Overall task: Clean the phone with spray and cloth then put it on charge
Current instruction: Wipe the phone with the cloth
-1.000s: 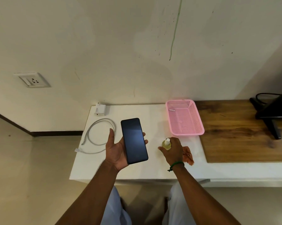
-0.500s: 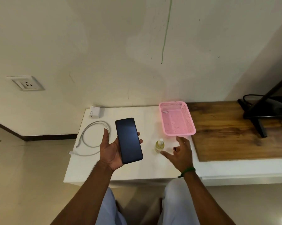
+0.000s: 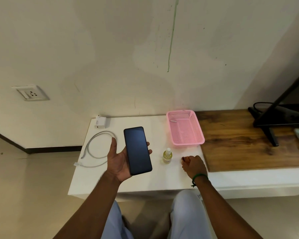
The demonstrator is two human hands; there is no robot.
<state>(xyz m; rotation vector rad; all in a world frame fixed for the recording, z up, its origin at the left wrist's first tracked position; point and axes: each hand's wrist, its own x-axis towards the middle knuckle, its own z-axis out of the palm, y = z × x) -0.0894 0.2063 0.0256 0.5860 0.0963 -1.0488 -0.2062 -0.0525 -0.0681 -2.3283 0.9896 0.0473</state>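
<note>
Since a second ago your right hand (image 3: 194,165) has let go of the spray bottle (image 3: 167,155) and dropped back to the tabletop just to the bottle's right, fingers curled down over something reddish; only a sliver shows at the fingertips, probably the cloth, though you cannot tell whether it is actually gripped. Your left hand (image 3: 118,158) has not changed its job: it cradles the phone (image 3: 137,150) in an open palm, thumb along the left edge, fingertips wrapping the right edge, dark screen facing up.

What the next move hinges on is this: the phone's long axis runs away from you, tilted slightly leftward at the far end, and it sits well to the left of your right hand with the bottle standing upright between the two. So your right hand is the one to bring the cloth across, passing in front of or over the bottle to reach the screen. Beyond your left hand lie the cable (image 3: 95,149) and charger (image 3: 100,121), untouched.
</note>
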